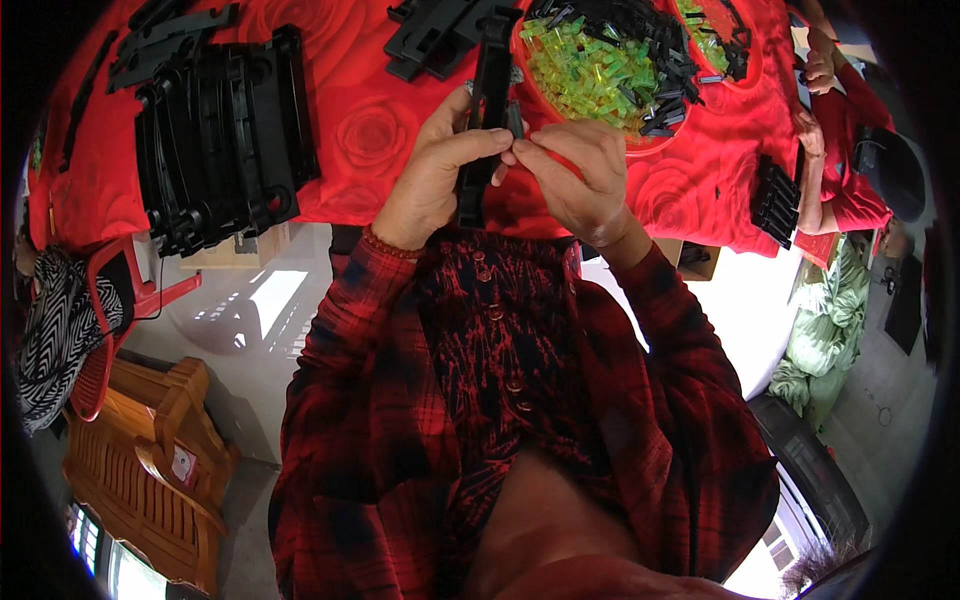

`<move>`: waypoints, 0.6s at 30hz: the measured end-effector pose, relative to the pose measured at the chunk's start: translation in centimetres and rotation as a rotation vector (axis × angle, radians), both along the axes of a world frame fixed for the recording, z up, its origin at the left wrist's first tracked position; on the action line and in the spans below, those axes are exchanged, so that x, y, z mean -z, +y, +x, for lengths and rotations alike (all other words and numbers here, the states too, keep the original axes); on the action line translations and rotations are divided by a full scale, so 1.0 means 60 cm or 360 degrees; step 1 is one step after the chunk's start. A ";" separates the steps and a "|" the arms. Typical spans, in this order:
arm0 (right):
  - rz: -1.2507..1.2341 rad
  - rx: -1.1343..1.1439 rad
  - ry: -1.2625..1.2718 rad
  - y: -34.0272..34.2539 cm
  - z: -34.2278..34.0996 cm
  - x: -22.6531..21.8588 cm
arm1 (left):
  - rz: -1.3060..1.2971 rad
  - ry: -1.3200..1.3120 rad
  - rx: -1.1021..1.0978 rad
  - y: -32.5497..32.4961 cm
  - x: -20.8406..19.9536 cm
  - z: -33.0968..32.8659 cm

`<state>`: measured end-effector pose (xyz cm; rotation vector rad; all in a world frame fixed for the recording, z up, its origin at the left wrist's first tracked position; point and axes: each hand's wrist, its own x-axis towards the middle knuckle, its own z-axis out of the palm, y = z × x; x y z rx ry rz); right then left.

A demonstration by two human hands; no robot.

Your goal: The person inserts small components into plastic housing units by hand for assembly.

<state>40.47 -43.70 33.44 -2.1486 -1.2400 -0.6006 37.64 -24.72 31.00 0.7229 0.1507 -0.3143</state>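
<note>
The left hand (435, 170) is closed around a long, narrow black plastic strip (487, 110), which stands nearly upright just off the near edge of the table draped in a red cloth with a rose pattern (370, 130). The left thumb and fingers clamp the strip about its middle, and its upper end reaches up over the cloth. The right hand (575, 175) meets it from the other side, its thumb and forefinger pinched together against the strip's right edge on something too small to make out (possibly a little clip, but the picture does not settle it). Both sleeves are red and black plaid flannel.

Right behind the hands, toward the far right of the table, sits a shallow red round tray (640, 145) heaped with translucent green plastic pieces (585, 75) and small black plastic pieces (650, 40). On the left part of the table a row of large black plastic frames (225, 130) stands on edge, close-packed, reaching the near edge. More flat black plastic parts (435, 35) lie at the far edge, above the strip.

At the table's right edge another person in a red sleeve (850, 130) sits beside a small stack of black parts (775, 200). Below the table's left end stand a red plastic chair (110, 320) and an orange wooden bench (150, 450)
</note>
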 end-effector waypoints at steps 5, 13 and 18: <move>0.0006 0.0051 0.0097 0.003 -0.006 0.000 | 0.0115 0.0007 -0.0008 0.000 -0.013 0.003; 0.0676 0.0466 0.1271 0.020 -0.021 0.013 | 0.0403 -0.0021 0.0029 -0.001 -0.013 0.003; 0.0732 0.0365 0.1664 0.035 0.005 0.006 | 0.0527 -0.0035 0.0102 -0.002 -0.009 -0.001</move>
